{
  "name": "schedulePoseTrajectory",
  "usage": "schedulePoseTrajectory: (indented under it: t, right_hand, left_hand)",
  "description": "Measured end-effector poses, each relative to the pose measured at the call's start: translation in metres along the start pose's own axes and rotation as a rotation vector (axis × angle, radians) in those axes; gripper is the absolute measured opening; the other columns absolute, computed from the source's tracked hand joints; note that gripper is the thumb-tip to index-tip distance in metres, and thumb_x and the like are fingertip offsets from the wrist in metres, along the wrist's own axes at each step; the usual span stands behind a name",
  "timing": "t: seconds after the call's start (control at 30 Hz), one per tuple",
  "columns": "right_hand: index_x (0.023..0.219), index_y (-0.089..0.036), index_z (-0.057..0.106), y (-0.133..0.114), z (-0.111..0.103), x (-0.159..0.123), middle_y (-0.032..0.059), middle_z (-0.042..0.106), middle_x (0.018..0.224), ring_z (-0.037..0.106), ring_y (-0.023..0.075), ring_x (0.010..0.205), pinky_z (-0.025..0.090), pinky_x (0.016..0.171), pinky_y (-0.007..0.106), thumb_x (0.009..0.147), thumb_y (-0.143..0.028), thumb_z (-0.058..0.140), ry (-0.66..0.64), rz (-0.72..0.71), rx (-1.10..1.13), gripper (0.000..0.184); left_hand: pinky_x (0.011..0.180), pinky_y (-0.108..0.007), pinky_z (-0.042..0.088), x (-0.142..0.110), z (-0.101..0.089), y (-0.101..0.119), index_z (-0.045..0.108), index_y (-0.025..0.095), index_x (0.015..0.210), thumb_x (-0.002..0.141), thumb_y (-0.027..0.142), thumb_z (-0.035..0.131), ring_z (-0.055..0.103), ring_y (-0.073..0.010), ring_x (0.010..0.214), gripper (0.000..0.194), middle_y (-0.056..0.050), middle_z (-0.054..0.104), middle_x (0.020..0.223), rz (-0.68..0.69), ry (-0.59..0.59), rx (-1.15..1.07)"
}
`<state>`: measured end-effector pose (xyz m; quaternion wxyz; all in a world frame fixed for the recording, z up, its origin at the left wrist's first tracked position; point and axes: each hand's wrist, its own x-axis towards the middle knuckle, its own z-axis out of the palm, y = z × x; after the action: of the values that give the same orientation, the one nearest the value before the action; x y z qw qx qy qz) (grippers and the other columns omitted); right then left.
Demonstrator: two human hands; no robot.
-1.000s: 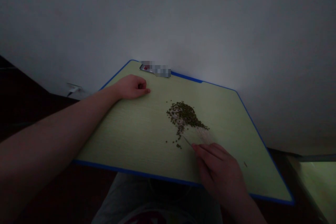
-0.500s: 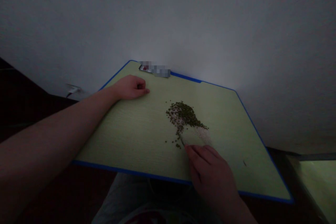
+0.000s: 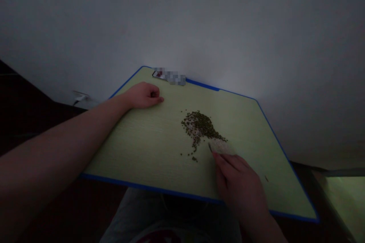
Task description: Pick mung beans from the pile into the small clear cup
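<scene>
At the far left, a white plug sits low on the wall, well beyond the tabletop, which is pale green with a blue edge. The left arm reaches across the near-left part of the tabletop. The left hand rests on its side near the far edge, clenched loosely into a fist and holding nothing. Just beyond it, a phone lies at the far edge, partly blurred out.

Right of center, a loose pile of small dark green mung beans sits on the tabletop. Its long axis runs from upper left to lower right, and a thin tail of scattered beans trails toward the near edge. The left hand lies well apart from the pile, up and to its left.

The right hand is clearly the nearer of the two, just below and to the right of the pile's lower-right end. Its fingers extend toward the beans and appear to grasp a pale sliver, though what it is and how it is held are hard to tell in this dim, blurred view. The sliver's narrow dark tip points up and left, just beside the beans. Farther right, a stray bean lies alone on the tabletop.
</scene>
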<state>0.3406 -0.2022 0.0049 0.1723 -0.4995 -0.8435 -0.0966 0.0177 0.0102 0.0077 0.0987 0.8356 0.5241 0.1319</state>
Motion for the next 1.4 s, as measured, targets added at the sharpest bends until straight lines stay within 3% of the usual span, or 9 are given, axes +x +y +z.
schedulePoseTrajectory:
  t: [0.3, 0.47, 0.87, 1.07, 1.4]
  right_hand:
    - [0.109, -0.012, 0.070, 0.004, 0.003, 0.009, 0.0115, 0.073, 0.096, 0.065, 0.0235, 0.082, 0.058, 0.072, 0.038, 0.089, -0.012, 0.047, 0.039, -0.022, 0.046, 0.031]
    - [0.111, -0.012, 0.069, 0.002, 0.001, 0.013, 0.0111, 0.073, 0.097, 0.065, 0.0230, 0.082, 0.058, 0.074, 0.038, 0.088, -0.010, 0.045, -0.006, -0.069, 0.042, 0.033]
    - [0.108, -0.008, 0.069, -0.002, -0.009, -0.002, 0.0124, 0.073, 0.095, 0.065, 0.0239, 0.079, 0.059, 0.068, 0.038, 0.087, -0.009, 0.045, -0.036, -0.056, 0.073, 0.032]
    - [0.107, -0.006, 0.069, -0.016, -0.009, -0.002, 0.0131, 0.073, 0.095, 0.065, 0.0245, 0.078, 0.059, 0.067, 0.037, 0.084, -0.006, 0.045, -0.046, -0.103, 0.069, 0.034]
    - [0.106, -0.008, 0.070, -0.009, -0.002, 0.004, 0.0118, 0.073, 0.094, 0.064, 0.0241, 0.079, 0.057, 0.072, 0.038, 0.087, -0.010, 0.046, 0.000, -0.034, 0.013, 0.031]
  left_hand:
    - [0.053, -0.026, 0.027, -0.001, 0.001, 0.001, 0.057, 0.017, 0.065, 0.077, 0.052, 0.049, 0.043, -0.0111, 0.053, 0.038, 0.000, 0.052, 0.055, 0.008, 0.022, -0.004]
    - [0.054, -0.026, 0.027, 0.000, 0.001, 0.000, 0.058, 0.017, 0.065, 0.078, 0.053, 0.047, 0.044, -0.0113, 0.053, 0.039, 0.000, 0.054, 0.056, 0.009, 0.017, 0.010]
    - [0.054, -0.027, 0.027, 0.000, 0.001, -0.001, 0.054, 0.018, 0.063, 0.077, 0.052, 0.049, 0.043, -0.0122, 0.053, 0.037, 0.001, 0.051, 0.054, -0.012, -0.008, -0.011]
    - [0.056, -0.027, 0.027, 0.000, 0.001, -0.001, 0.057, 0.017, 0.065, 0.078, 0.053, 0.047, 0.043, -0.0121, 0.054, 0.040, 0.000, 0.053, 0.055, 0.007, 0.005, 0.001]
    - [0.055, -0.026, 0.028, 0.000, 0.000, 0.000, 0.060, 0.016, 0.068, 0.077, 0.053, 0.047, 0.045, -0.0125, 0.055, 0.040, -0.001, 0.054, 0.058, -0.010, -0.002, 0.018]
